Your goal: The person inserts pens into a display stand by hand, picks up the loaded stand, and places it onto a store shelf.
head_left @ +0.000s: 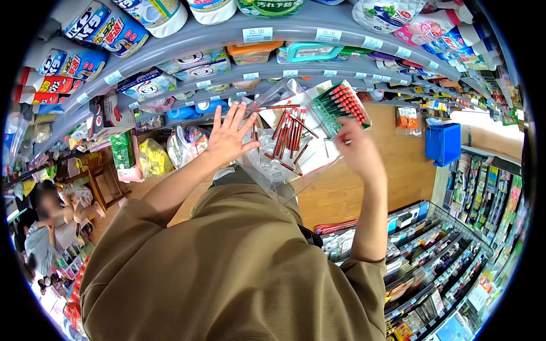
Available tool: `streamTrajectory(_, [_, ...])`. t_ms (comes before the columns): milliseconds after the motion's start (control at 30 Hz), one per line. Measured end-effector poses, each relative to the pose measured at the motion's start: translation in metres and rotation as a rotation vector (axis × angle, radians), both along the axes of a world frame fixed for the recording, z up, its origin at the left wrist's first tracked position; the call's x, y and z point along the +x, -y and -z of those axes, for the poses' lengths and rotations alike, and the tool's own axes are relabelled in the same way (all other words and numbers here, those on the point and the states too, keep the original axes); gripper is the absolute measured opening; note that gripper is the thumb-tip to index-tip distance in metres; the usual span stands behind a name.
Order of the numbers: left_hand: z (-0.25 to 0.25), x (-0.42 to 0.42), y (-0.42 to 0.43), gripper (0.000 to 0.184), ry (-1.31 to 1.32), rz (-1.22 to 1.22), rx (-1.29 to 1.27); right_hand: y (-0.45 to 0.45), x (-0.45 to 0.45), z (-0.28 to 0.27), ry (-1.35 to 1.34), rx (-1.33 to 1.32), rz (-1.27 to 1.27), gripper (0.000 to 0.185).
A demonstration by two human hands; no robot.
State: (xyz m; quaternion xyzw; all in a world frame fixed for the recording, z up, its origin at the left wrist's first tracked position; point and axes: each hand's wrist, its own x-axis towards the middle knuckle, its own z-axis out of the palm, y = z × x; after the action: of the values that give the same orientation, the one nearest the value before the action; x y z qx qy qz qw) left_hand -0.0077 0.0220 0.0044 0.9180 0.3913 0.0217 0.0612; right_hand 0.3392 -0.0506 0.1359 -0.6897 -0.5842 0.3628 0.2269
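My left hand (230,135) is open, fingers spread, beside a clear plastic sheet or bag (264,156). On it lie several dark red, pencil-like sticks (291,136), loose and at mixed angles. At the right stands a white box (364,118) with a green slotted insert (324,112). Rows of bright red ends (348,101) stick up from it. My right hand (351,142) is at the front edge of this box, thumb and fingers curled together. What they pinch, if anything, is hidden.
Shelves of bottles and boxes with price tags (257,35) curve along the front. A blue bin (442,144) stands on the wooden floor at right. Racks of packaged goods (426,250) are at lower right. A person (48,221) sits at far left near a wooden stool (105,184).
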Motion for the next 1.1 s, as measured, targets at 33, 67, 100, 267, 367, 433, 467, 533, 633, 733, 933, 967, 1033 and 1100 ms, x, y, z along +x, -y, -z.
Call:
streamTrajectory(33, [0.0,0.001,0.0,0.086,0.003,-0.002,-0.004,-0.006,0.004,-0.019,-0.034,0.076,0.105,0.032])
streamTrajectory(67, [0.0,0.001,-0.001,0.086,0.003,0.006,-0.001,-0.011,0.015,-0.024,0.037,0.05,0.178,0.032])
streamTrajectory(100, [0.0,0.0,-0.001,0.086,-0.002,0.004,-0.004,-0.017,0.022,-0.028,0.049,0.129,0.211,0.033])
streamTrajectory(267, [0.0,0.001,-0.001,0.085,-0.02,0.004,-0.022,-0.032,0.044,-0.02,0.227,0.227,0.232,0.037])
streamTrajectory(367, [0.001,0.0,-0.001,0.085,-0.017,0.005,-0.032,-0.035,0.047,-0.004,0.242,0.214,0.228,0.037])
streamTrajectory(433, [0.001,-0.001,-0.001,0.085,-0.021,0.007,-0.024,-0.035,0.048,0.007,0.368,0.193,0.2,0.032])
streamTrajectory(467, [0.001,0.0,-0.001,0.085,-0.02,0.011,-0.016,-0.034,0.049,0.013,0.366,0.192,0.199,0.032])
streamTrajectory(533, [0.001,0.0,-0.001,0.085,-0.019,0.012,-0.016,-0.034,0.049,0.022,0.402,0.203,0.19,0.027])
streamTrajectory(633, [0.002,-0.001,-0.001,0.084,-0.009,0.012,-0.015,-0.034,0.051,0.04,0.398,0.212,0.184,0.026])
streamTrajectory(733, [0.002,-0.001,-0.001,0.084,0.002,0.011,-0.013,-0.034,0.051,0.056,0.404,0.194,0.187,0.029])
streamTrajectory(933, [0.0,0.0,0.0,0.084,-0.006,0.007,-0.013,-0.033,0.051,0.075,0.507,0.247,0.143,0.03])
streamTrajectory(967, [0.001,0.0,0.0,0.084,0.001,0.006,-0.004,-0.034,0.052,0.076,0.505,0.247,0.141,0.03])
streamTrajectory(1033, [0.001,0.0,0.0,0.084,0.003,0.007,-0.005,-0.034,0.053,0.076,0.556,0.215,0.133,0.028])
streamTrajectory(1100, [0.001,0.0,0.0,0.084,0.006,0.009,-0.003,-0.035,0.055,0.076,0.561,0.223,0.129,0.027])
